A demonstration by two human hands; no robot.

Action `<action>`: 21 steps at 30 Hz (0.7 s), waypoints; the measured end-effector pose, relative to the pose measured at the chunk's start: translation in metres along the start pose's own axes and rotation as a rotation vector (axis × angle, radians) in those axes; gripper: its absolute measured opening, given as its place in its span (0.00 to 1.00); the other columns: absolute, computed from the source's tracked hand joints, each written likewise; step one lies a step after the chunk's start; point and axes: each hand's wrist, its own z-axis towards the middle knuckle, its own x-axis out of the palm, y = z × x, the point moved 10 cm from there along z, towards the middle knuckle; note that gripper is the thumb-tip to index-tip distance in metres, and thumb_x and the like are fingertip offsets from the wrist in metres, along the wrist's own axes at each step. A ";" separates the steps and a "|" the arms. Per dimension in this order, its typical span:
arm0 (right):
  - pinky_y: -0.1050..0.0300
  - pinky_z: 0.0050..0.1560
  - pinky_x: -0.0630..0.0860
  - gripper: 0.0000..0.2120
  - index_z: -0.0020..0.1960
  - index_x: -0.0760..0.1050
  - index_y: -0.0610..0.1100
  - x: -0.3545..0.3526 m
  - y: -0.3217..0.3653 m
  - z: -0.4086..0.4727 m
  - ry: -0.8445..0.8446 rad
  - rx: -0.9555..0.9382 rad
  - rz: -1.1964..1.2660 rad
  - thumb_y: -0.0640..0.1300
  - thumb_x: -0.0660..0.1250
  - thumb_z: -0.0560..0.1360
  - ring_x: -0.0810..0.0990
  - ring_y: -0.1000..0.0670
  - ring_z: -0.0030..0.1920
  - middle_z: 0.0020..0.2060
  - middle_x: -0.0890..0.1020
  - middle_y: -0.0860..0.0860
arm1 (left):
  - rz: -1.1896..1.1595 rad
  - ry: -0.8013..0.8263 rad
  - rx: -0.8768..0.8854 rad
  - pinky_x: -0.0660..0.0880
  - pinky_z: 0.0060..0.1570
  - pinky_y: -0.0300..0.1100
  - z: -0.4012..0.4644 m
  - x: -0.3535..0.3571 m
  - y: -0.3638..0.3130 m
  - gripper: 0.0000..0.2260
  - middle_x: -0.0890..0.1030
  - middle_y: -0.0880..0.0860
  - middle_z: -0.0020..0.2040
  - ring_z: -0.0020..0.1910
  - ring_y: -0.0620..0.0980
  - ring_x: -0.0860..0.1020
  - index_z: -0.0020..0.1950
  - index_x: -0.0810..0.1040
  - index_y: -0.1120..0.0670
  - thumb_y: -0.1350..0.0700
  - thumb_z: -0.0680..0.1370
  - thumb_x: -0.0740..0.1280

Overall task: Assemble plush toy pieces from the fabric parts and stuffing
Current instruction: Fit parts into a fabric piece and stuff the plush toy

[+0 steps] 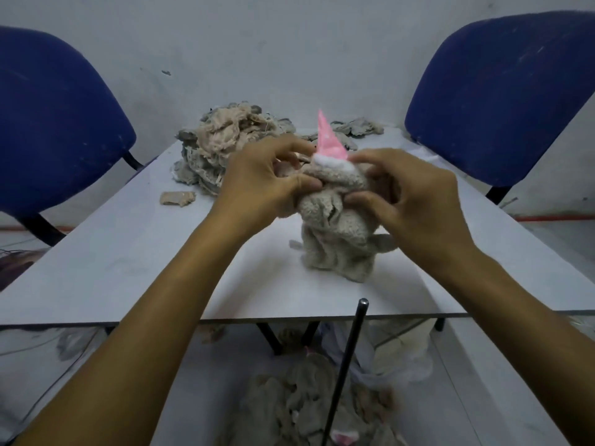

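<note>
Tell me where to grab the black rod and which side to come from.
Grip the black rod just below its rounded top end, coming from the near side of the table. That end pokes up past the table's front edge and stands free, while the lower part runs down among the fabric scraps under the table. Either hand must first let go of the plush toy.

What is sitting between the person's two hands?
In the head view, a beige plush toy with a pink cone hat sits between the left hand and right hand, which both grip it.
</note>
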 end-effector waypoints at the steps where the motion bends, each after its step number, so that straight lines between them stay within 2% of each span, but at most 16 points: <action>1: 0.49 0.49 0.79 0.19 0.61 0.80 0.45 0.002 -0.001 0.000 0.039 0.030 0.021 0.44 0.76 0.72 0.81 0.50 0.48 0.50 0.84 0.49 | -0.030 -0.003 -0.010 0.80 0.44 0.45 0.000 -0.004 0.001 0.16 0.81 0.48 0.44 0.44 0.51 0.79 0.52 0.82 0.46 0.58 0.68 0.79; 2: 0.47 0.48 0.80 0.19 0.61 0.80 0.45 0.000 -0.001 0.000 0.036 0.035 0.026 0.43 0.76 0.71 0.81 0.49 0.47 0.49 0.84 0.49 | -0.064 -0.006 -0.013 0.81 0.45 0.48 -0.001 -0.007 -0.001 0.18 0.81 0.49 0.44 0.44 0.54 0.80 0.54 0.82 0.47 0.59 0.67 0.80; 5: 0.55 0.46 0.79 0.20 0.62 0.79 0.44 -0.018 0.000 0.001 -0.110 0.009 -0.037 0.39 0.76 0.72 0.79 0.50 0.44 0.47 0.83 0.47 | -0.190 -0.029 0.041 0.81 0.50 0.53 0.001 -0.014 -0.011 0.21 0.81 0.54 0.46 0.47 0.60 0.80 0.58 0.80 0.50 0.64 0.68 0.79; 7: 0.54 0.44 0.77 0.19 0.62 0.79 0.45 -0.016 0.005 0.004 -0.062 0.014 -0.018 0.40 0.76 0.72 0.78 0.50 0.44 0.47 0.83 0.48 | -0.219 -0.059 0.065 0.80 0.53 0.54 -0.001 -0.020 -0.014 0.22 0.81 0.55 0.45 0.47 0.58 0.81 0.59 0.79 0.52 0.66 0.69 0.77; 10: 0.59 0.43 0.73 0.15 0.60 0.80 0.42 -0.031 0.018 0.006 -0.161 -0.090 -0.106 0.41 0.73 0.73 0.76 0.52 0.43 0.47 0.81 0.54 | -0.343 -0.117 0.062 0.81 0.52 0.50 0.001 -0.030 -0.013 0.18 0.82 0.54 0.45 0.46 0.51 0.82 0.58 0.80 0.56 0.67 0.70 0.76; 14: 0.46 0.45 0.79 0.17 0.60 0.81 0.46 -0.019 0.006 0.007 -0.029 0.020 -0.039 0.39 0.75 0.72 0.78 0.47 0.44 0.47 0.84 0.50 | -0.359 -0.079 0.005 0.81 0.47 0.43 -0.004 -0.021 -0.007 0.16 0.84 0.52 0.42 0.44 0.48 0.83 0.56 0.80 0.58 0.69 0.70 0.75; 17: 0.56 0.44 0.75 0.17 0.60 0.80 0.44 -0.027 0.014 0.005 -0.119 -0.052 -0.074 0.37 0.74 0.72 0.77 0.51 0.43 0.45 0.79 0.55 | -0.391 -0.101 -0.041 0.80 0.46 0.41 -0.004 -0.018 0.000 0.14 0.85 0.51 0.41 0.43 0.48 0.84 0.53 0.81 0.57 0.69 0.70 0.75; 19: 0.55 0.43 0.74 0.17 0.60 0.81 0.45 -0.026 0.013 0.008 -0.087 -0.020 -0.056 0.38 0.75 0.71 0.79 0.48 0.44 0.44 0.81 0.53 | -0.399 -0.151 -0.041 0.80 0.46 0.40 -0.004 -0.024 0.001 0.13 0.86 0.50 0.42 0.44 0.49 0.85 0.52 0.82 0.59 0.69 0.70 0.75; 21: 0.55 0.43 0.74 0.17 0.60 0.80 0.44 -0.033 0.017 0.009 -0.135 -0.046 -0.094 0.39 0.75 0.72 0.80 0.47 0.45 0.46 0.84 0.49 | -0.437 -0.202 -0.038 0.80 0.48 0.40 -0.001 -0.029 0.001 0.13 0.86 0.51 0.43 0.45 0.49 0.85 0.52 0.82 0.61 0.67 0.69 0.76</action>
